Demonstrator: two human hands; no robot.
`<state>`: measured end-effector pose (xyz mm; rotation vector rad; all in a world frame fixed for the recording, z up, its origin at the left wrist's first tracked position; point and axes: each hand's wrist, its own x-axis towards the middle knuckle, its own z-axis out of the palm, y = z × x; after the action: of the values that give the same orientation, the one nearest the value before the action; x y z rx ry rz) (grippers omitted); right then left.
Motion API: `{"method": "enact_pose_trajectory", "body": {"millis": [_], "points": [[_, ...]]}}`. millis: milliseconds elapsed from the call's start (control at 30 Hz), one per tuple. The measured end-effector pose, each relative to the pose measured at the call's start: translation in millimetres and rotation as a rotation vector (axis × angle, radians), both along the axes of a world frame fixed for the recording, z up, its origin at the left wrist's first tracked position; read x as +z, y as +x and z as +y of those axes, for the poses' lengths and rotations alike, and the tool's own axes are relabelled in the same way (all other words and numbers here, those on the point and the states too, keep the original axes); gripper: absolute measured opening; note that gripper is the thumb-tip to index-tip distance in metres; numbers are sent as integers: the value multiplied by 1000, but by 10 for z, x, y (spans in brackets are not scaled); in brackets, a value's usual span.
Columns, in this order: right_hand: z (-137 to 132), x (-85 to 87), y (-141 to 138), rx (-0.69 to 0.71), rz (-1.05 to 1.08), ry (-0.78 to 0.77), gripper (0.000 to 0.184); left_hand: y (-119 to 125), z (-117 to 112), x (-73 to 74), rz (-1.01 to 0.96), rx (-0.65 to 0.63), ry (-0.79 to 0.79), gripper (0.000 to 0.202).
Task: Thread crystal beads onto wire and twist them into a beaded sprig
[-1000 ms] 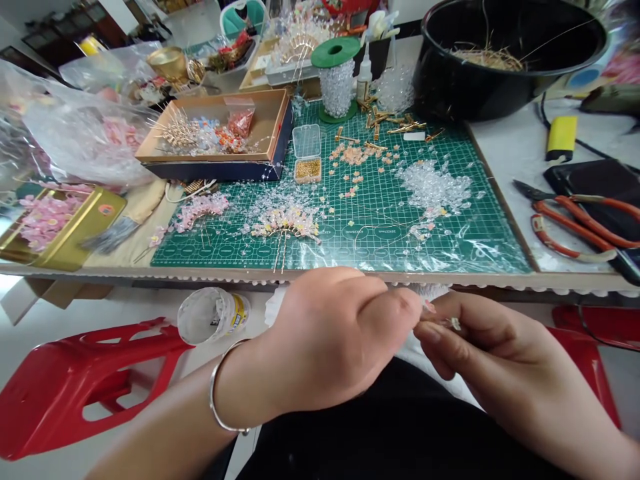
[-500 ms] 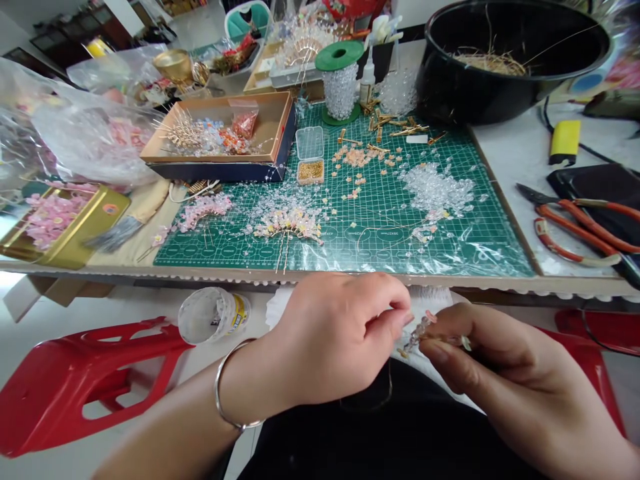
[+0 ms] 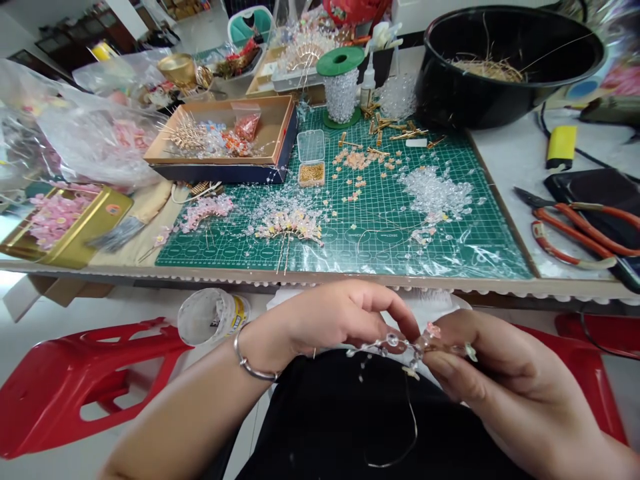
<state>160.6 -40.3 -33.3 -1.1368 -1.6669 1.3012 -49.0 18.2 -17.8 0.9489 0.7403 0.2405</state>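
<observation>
My left hand (image 3: 340, 317), with a silver bangle on the wrist, and my right hand (image 3: 493, 370) meet over my lap below the table edge. Between their pinched fingertips runs a short strand of clear and pink beads on thin wire (image 3: 400, 345). A loop of the wire (image 3: 400, 433) hangs down over my black clothing. On the green cutting mat (image 3: 450, 233) lie a beaded hair comb (image 3: 287, 227), a pink beaded piece (image 3: 205, 208), loose clear beads (image 3: 435, 190) and small orange beads (image 3: 357, 160).
Orange-handled pliers (image 3: 575, 227) lie at the right beside a dark tablet (image 3: 600, 183). A black bowl (image 3: 505, 67) stands at the back right, a cardboard tray of parts (image 3: 225, 137) at the back left. A gold tin (image 3: 70, 227) holds pink flowers. Red stools (image 3: 75, 387) stand on the floor.
My left hand has turned and drawn leftward, so the beaded strand now stretches in view between both hands, with a wire loop hanging below. The head view shifted slightly.
</observation>
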Motion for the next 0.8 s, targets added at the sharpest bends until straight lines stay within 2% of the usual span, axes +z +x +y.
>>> {"method": "enact_pose_trajectory", "body": {"millis": [67, 133, 200, 433, 567, 800], "points": [[16, -20, -12, -30, 135, -180, 16, 0, 17, -74, -50, 46, -94, 13], [39, -38, -20, -45, 262, -348, 19, -1, 11, -110, -38, 113, -119, 10], [66, -56, -29, -58, 348, -441, 21, -3, -7, -127, -61, 166, -144, 13], [142, -120, -85, -115, 519, -562, 20, 7, -85, -222, -279, 235, -307, 15], [154, -135, -98, -116, 524, -587, 20, 35, -122, -266, -295, 307, -319, 17], [137, -101, -107, -123, 506, -606, 25, 44, -145, -277, -268, 330, -298, 20]]}}
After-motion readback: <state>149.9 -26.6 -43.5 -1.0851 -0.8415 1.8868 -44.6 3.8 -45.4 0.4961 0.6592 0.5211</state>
